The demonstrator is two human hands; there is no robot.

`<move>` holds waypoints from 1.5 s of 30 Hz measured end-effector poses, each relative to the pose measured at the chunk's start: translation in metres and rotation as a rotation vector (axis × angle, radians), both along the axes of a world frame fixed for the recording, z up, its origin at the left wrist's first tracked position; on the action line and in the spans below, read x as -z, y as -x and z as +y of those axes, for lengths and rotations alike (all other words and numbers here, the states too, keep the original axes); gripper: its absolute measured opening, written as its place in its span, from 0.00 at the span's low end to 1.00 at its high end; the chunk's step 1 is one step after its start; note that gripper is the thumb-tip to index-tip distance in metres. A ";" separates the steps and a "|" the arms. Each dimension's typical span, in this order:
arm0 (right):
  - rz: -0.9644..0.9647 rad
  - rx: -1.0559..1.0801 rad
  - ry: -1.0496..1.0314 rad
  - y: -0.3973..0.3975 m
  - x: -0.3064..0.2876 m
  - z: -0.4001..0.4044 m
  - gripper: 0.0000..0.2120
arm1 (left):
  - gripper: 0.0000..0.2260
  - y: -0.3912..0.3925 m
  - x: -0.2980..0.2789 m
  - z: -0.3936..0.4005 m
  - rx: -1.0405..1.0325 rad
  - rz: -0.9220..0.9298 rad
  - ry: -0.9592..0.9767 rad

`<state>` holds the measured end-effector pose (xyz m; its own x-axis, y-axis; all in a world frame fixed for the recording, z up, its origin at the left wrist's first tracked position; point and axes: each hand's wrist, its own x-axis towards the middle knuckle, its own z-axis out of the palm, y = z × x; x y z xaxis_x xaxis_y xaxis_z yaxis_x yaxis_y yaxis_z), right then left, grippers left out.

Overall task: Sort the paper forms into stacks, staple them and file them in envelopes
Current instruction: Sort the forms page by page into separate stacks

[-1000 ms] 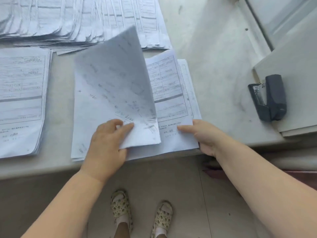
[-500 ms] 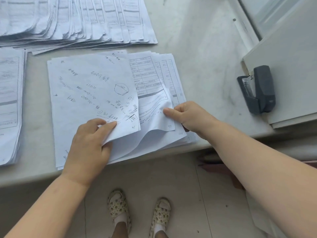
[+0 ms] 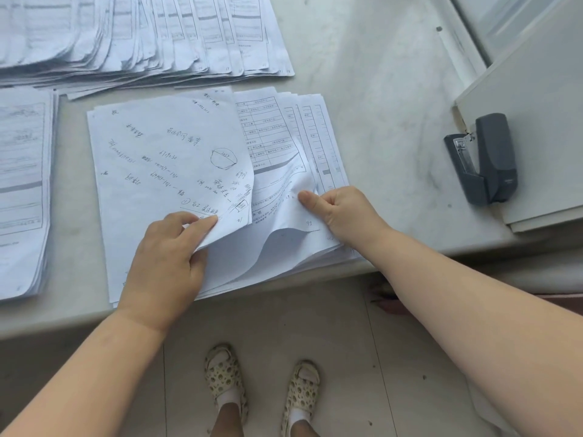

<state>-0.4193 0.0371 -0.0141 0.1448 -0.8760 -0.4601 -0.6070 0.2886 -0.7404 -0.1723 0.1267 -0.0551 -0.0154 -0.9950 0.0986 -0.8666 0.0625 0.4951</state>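
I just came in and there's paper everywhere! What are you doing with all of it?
A person is sorting paper forms at a table. The left hand pinches the corner of a sheet with handwriting, lifted off the middle stack. The right hand pinches the next printed form there. More stacks lie fanned out behind and at the left. A grey stapler rests untouched at the right.

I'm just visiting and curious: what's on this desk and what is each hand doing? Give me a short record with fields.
Left hand: pinches the lifted corner of the handwritten sheet
Right hand: pinches a printed form on the middle stack
Fanned forms: spread along the far side
Left stack: printed forms, untouched
Stapler: dark grey, at right, apart from both hands
Surface: pale table
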 end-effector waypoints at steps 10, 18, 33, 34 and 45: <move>-0.043 0.111 -0.197 0.007 -0.003 0.005 0.17 | 0.26 -0.005 -0.016 -0.003 0.010 -0.054 0.075; 0.079 -0.028 -0.156 -0.002 -0.003 0.018 0.08 | 0.25 0.011 -0.002 0.009 0.119 -0.232 -0.130; -0.048 -0.222 -0.017 -0.118 -0.052 0.072 0.07 | 0.15 -0.111 -0.074 0.090 -0.248 -0.014 -0.060; -0.096 -0.229 -0.092 -0.140 -0.049 0.077 0.06 | 0.13 -0.130 -0.074 0.095 -0.299 -0.015 -0.050; -0.135 0.011 -0.406 -0.295 -0.015 0.064 0.09 | 0.25 -0.251 -0.023 0.065 0.083 0.154 -0.174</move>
<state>-0.1243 0.1006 0.0010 0.2191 -0.6295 -0.7455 -0.5074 0.5791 -0.6381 0.0786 0.1919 -0.0318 -0.0956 -0.9932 -0.0662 -0.7756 0.0327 0.6303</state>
